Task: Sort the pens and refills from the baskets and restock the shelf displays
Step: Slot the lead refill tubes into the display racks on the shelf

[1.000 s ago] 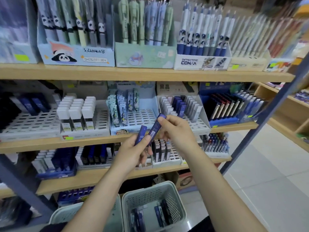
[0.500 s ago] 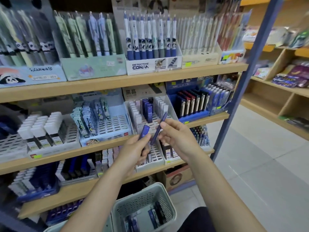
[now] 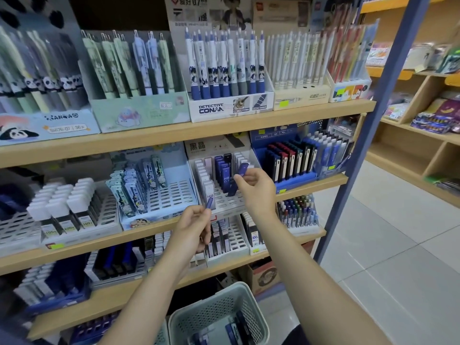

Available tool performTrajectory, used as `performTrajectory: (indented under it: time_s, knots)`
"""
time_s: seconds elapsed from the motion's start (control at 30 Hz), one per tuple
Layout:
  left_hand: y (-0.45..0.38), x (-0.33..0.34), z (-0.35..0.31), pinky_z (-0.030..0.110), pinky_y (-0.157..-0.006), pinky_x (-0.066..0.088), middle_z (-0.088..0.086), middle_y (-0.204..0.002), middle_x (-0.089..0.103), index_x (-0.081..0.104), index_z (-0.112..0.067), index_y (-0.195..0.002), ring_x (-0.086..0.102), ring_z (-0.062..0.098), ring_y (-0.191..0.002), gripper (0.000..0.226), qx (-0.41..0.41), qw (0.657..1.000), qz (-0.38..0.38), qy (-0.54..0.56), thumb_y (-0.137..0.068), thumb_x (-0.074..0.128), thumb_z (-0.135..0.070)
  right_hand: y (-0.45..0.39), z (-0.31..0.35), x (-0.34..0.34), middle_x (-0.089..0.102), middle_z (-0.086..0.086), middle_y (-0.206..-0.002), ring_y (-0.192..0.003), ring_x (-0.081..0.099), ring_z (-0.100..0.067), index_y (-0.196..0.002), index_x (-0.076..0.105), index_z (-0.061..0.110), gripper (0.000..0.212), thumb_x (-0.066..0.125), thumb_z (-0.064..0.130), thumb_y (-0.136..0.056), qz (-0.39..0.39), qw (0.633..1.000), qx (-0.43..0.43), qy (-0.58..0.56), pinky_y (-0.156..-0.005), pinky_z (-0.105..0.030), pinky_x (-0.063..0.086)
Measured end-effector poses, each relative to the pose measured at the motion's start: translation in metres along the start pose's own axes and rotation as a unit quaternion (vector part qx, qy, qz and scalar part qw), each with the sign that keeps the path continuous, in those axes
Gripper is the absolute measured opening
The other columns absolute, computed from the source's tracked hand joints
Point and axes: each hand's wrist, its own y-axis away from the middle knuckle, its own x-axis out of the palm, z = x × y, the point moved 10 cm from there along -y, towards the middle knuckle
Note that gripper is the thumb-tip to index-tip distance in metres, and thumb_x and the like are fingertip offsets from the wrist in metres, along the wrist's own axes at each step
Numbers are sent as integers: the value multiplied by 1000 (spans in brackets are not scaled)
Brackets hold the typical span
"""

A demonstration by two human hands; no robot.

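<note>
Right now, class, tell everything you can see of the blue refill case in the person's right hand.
The blue refill case is a slim, dark blue, plastic-looking box with white print too blurred to read. It tilts, upper end to the right, pinched mid-length by the right hand, its lower end over the white slotted tray.

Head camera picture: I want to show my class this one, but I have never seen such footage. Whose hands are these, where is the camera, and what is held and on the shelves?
There is no machine here. A person wears a wide-angle camera on the head, which looks forward and down at their own bare hands. The right hand pinches a dark blue refill case at a white slotted display tray on the middle shelf. The left hand pinches a second blue case lower down. Pens stand in boxes on the top shelf. On the floor below, a grey basket holds more cases.
</note>
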Motion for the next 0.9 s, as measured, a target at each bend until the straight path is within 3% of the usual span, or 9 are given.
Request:
performTrajectory:
  time_s: [0.27,0.57,0.63,0.7,0.8,0.9]
  knots:
    - [-5,-2,2,27,-53,44,4,-77,61,62,-16,-112,56,15,-62,16,3,999,7,40,-103,54,-26,1,1,7,64,11,-85,-78,59,4,-104,66,11,22,73,27,-90,-8,999,-13,39,-65,-2,43]
    - [-5,2,2,24,-52,35,5,-83,66,62,-20,-121,59,13,-67,22,-14,996,11,86,-103,53,-29,10,12,27,60,3,-80,-76,61,-16,-92,63,9,15,74,20,-89,16,987,-103,123,-72,-35,55]
    - [-4,1,0,24,-54,36,5,-84,68,62,-15,-121,59,13,-67,23,-20,994,13,103,-103,53,-26,9,11,28,60,4,-82,-77,60,-16,-94,64,8,16,74,20,-89,25,988,-98,120,-74,-36,54]
    - [-4,1,-1,26,-59,38,5,-85,69,65,-10,-120,58,13,-68,26,-25,993,15,112,-103,53,-26,8,9,25,59,4,-89,-80,57,-12,-105,67,8,22,74,22,-89,37,988,-87,118,-76,-29,52]
    - [-3,6,-6,26,-61,37,6,-84,69,66,-3,-119,57,14,-68,30,-24,989,27,140,-103,52,-24,18,16,3,63,8,-93,-78,57,-2,-106,71,15,16,67,25,-94,20,996,-69,46,-78,-23,52]
    - [-3,18,-13,25,-60,38,5,-81,69,64,1,-119,56,15,-69,30,-25,988,42,146,-104,50,-21,41,18,12,65,14,-67,-69,61,-5,-88,75,23,16,63,29,-97,150,986,1,-70,-74,-28,53]
